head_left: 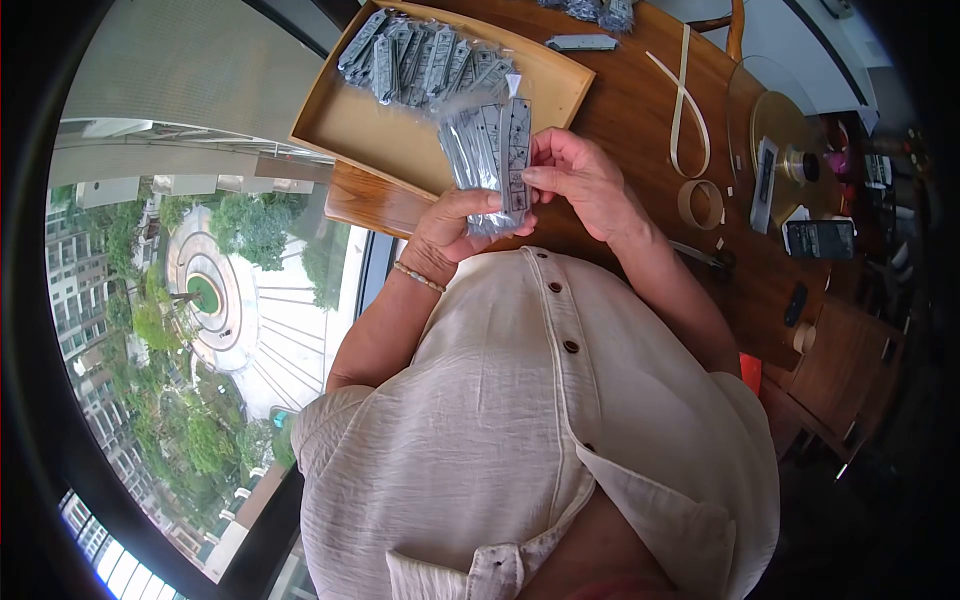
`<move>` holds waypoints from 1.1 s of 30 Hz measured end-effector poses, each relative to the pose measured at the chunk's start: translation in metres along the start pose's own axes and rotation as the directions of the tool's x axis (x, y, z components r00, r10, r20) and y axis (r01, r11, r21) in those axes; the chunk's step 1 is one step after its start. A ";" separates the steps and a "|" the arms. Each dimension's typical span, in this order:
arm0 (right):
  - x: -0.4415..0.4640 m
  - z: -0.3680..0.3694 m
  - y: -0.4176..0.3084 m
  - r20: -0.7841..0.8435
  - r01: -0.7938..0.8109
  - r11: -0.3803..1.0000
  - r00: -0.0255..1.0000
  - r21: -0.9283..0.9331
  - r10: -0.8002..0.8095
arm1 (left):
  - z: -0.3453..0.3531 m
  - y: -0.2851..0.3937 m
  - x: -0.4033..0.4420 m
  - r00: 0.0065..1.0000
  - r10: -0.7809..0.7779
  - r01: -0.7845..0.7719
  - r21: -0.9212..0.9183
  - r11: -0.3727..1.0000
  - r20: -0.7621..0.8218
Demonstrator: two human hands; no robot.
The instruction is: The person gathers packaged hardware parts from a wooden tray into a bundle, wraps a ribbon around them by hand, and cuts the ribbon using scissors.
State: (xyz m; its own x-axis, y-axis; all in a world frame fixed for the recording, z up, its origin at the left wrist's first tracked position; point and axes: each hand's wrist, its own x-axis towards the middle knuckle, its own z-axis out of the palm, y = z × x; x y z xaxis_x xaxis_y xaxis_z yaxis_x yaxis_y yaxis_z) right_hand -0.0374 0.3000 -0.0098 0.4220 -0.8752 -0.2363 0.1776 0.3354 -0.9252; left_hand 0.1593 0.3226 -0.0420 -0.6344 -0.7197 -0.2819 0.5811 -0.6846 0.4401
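While clamping the clear packet (462,150) by its body-side end in closed fingers of the left hand (448,225), pinching its right long edge with the right hand (592,187), aligning its long axis forward beside the tray (350,125).

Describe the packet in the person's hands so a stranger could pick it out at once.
Find the shallow tan tray at the top of the view. Overlapping its near edge, between the left hand and right hand, is a clear plastic packet of long grey strips. Similar bagged strips lie in the tray; this packet alone is held up in the hands.
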 end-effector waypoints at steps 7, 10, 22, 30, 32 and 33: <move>-0.009 -0.001 -0.005 -0.006 -0.038 0.996 0.999 -0.084 0.038 | -0.002 0.002 -0.001 0.994 -0.105 0.105 -0.032 0.994 0.016; -0.012 0.002 -0.001 -0.043 -0.048 0.997 0.998 -0.052 0.046 | 0.001 0.002 -0.003 0.993 -0.121 0.121 -0.040 0.992 0.003; -0.030 0.023 0.002 -0.277 0.063 0.858 0.932 -0.510 -0.233 | -0.001 -0.006 -0.009 0.986 -0.166 0.162 -0.117 0.980 -0.033; -0.036 0.028 -0.014 -0.119 -0.047 0.947 0.993 -0.319 0.010 | 0.011 -0.007 -0.009 0.992 -0.123 0.126 -0.100 0.987 0.034; -0.038 0.026 -0.013 -0.095 -0.033 0.944 0.995 -0.327 0.002 | 0.010 -0.008 -0.009 0.991 -0.125 0.128 -0.073 0.989 0.049; -0.038 0.025 -0.011 -0.088 -0.031 0.941 0.996 -0.338 0.001 | 0.006 -0.007 -0.008 0.990 -0.130 0.133 -0.052 0.990 0.058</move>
State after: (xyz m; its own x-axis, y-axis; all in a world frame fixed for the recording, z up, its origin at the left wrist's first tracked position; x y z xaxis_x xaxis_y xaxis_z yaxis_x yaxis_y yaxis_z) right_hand -0.0327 0.3384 0.0168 0.3419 -0.9022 -0.2628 -0.1461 0.2253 -0.9633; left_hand 0.1571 0.3345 -0.0378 -0.7335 -0.6163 -0.2866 0.5170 -0.7796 0.3534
